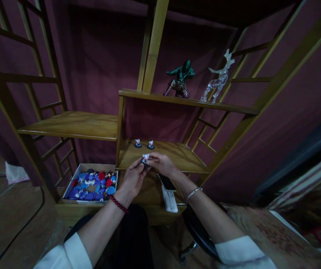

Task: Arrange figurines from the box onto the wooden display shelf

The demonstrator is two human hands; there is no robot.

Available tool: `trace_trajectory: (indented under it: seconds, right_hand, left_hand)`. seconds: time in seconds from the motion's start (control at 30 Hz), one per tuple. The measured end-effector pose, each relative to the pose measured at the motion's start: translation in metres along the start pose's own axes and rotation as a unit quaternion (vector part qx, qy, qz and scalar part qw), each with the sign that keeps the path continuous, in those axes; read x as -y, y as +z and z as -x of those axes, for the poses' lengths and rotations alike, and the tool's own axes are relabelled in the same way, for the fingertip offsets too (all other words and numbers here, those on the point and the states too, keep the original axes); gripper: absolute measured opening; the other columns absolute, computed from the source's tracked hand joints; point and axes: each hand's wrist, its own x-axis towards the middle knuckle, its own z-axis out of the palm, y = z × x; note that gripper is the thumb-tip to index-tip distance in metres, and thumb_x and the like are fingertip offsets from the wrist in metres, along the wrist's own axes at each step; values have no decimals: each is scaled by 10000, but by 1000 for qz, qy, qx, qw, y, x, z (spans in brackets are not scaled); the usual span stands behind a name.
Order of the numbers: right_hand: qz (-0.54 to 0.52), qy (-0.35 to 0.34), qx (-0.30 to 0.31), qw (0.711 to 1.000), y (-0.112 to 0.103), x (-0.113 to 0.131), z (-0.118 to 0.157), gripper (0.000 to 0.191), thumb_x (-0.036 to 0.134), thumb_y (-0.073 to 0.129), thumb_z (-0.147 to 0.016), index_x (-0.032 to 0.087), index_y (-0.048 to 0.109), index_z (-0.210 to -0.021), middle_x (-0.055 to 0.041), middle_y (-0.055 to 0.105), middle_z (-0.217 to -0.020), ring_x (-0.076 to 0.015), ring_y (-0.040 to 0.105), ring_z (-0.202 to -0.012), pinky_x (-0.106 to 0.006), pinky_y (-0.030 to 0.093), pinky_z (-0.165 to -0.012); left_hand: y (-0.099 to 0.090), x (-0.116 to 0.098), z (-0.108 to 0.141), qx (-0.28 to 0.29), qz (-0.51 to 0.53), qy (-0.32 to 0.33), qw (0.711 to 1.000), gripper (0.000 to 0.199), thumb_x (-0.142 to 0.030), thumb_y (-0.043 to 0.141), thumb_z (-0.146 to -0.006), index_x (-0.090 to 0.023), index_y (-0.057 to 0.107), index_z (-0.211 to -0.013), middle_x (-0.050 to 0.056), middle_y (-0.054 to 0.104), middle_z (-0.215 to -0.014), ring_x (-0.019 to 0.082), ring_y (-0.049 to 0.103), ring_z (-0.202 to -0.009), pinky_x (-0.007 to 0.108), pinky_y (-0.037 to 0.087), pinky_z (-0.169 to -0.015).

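Observation:
Between my two hands is a small white cat-like figurine [146, 157] on a dark round base. My left hand [133, 179] has its fingers closed on the base from the left. From the right, my right hand [162, 164] pinches the figurine's side. Just beyond, two similar figurines, a left one [138, 143] and a right one [150, 145], stand upright side by side on the lower wooden shelf [177, 153].
An open box [91, 186] of blue, red and white pieces stands at lower left. A dark phone [166, 183] and a white object [170, 201] lie near my right forearm. Above, a green figure [180, 80] and a clear deer [218, 80] stand on the upper shelf [188, 101].

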Motion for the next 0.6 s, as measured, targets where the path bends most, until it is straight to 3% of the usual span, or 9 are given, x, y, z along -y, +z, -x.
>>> trace_trajectory:
  seconds: [0.17,0.37,0.6]
  right_hand:
    - [-69,33,21,997,-7,-11,5,286,288,580,-715,164,612,-971,-42,663,-950,-170,621,-865,-312,488,-795]
    - [-120,67,33,990,-15,-8,16,381,311,634,-673,166,597,-1023,-40,653,-997,-173,613,-897,-336,477,-840]
    - [-133,60,10,989,-18,-21,21,405,319,665,-639,176,590,-1010,-32,653,-973,-174,606,-916,-327,468,-854]
  left_hand:
    - [6,8,-7,-20,-23,1,1000,171,12,531,-666,-127,614,-721,30,645,-790,125,592,-789,358,430,-888]
    - [12,16,-12,-35,-54,-6,998,182,14,526,-674,-127,589,-770,35,635,-789,106,589,-745,342,426,-880]
    - [20,23,-16,-51,-81,3,995,197,10,548,-663,-133,575,-795,37,635,-772,108,591,-742,330,440,-851]
